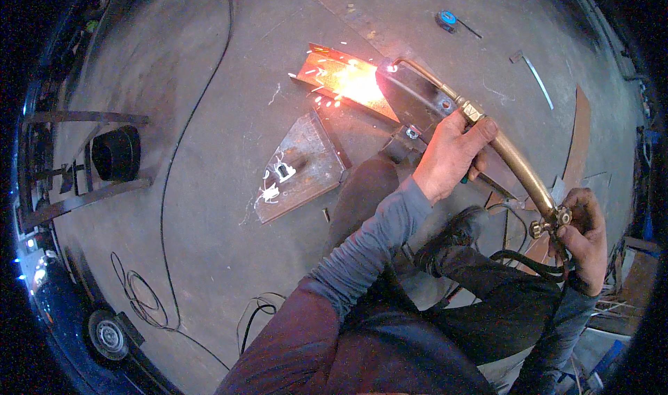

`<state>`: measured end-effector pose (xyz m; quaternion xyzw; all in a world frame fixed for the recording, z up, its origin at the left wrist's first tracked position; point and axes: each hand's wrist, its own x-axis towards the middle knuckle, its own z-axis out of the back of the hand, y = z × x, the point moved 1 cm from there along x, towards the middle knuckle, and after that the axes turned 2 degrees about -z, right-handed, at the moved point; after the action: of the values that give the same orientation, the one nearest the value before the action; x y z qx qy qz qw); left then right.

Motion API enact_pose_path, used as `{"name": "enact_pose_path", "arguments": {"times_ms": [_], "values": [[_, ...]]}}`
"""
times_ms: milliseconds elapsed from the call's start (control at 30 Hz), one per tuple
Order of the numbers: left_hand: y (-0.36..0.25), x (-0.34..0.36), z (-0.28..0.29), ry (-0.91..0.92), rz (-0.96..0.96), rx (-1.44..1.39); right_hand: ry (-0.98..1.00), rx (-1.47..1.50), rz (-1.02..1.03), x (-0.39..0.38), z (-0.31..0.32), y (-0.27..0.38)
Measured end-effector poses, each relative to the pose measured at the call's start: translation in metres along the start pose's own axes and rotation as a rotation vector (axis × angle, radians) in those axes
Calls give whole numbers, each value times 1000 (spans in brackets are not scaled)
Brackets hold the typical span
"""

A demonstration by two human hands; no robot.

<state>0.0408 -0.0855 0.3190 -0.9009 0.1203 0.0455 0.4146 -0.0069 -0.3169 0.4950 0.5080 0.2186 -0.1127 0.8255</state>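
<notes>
A brass gas torch [518, 162] slants across the view, its thin bent copper-coloured tube reaching up to the left. My left hand [445, 155] is closed around the front of its handle, just behind the hex nut. At the rear end, my right hand [588, 231] grips by the round valve knobs and hoses. The tip glows against a steel channel [379, 107], where a bright glare and sparks spread leftward and hide part of the metal. A dark steel plate [410, 97] with a hole lies beside the channel, under the torch.
A rusty angular steel piece [299, 155] with white marks lies left of my knee. Farther off are a blue tape measure [447, 21] and a metal square [537, 82]. A black cable [182, 144] crosses the floor; a dark steel frame [83, 120] and a car wheel [109, 336] stand left.
</notes>
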Motion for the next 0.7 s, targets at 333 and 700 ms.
{"name": "enact_pose_path", "arguments": {"times_ms": [333, 700], "values": [[0, -1, 0, 3, -11, -10, 3, -47, -23, 0, 7, -2], [-4, -2, -5, -14, -27, 53, -46, -36, 35, 1, 10, -12]]}}
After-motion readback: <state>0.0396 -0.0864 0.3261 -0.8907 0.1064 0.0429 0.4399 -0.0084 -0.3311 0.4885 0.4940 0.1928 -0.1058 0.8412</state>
